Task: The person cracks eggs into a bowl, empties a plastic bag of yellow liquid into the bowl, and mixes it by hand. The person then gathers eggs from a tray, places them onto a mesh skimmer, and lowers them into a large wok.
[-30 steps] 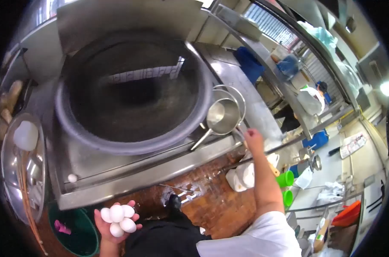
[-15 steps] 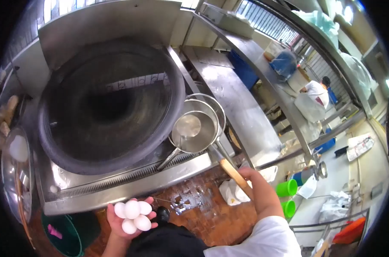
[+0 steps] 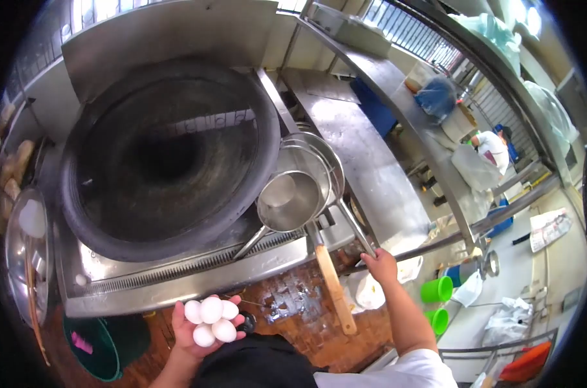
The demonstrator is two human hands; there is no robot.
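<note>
My left hand point(image 3: 188, 339) is palm up below the stove's front edge, its fingers curled around several white eggs point(image 3: 212, 310). To the right, my right hand point(image 3: 380, 266) is closed on the end of a long metal handle point(image 3: 357, 226). This handle runs up to a round metal vessel, strainer or pan, whose rim point(image 3: 337, 165) shows behind other nested ones. In front of it sits a small metal saucepan-shaped dipper point(image 3: 300, 202) with its handle pointing lower left. A wooden handle point(image 3: 334, 288) sticks out from the same stack, apart from my right hand.
A huge dark wok point(image 3: 170, 152) with liquid in it fills the stove top. One egg point(image 3: 80, 279) lies on the steel ledge. A green bin point(image 3: 115, 352) stands below left, a metal bowl point(image 3: 21, 246) above it. Steel shelves point(image 3: 371, 71) run right; a person point(image 3: 494, 152) is beyond.
My right hand has left the wooden handle and moved up onto the metal handle. The wooden handle now hangs lower. My left hand, still with eggs, has shifted slightly right.
</note>
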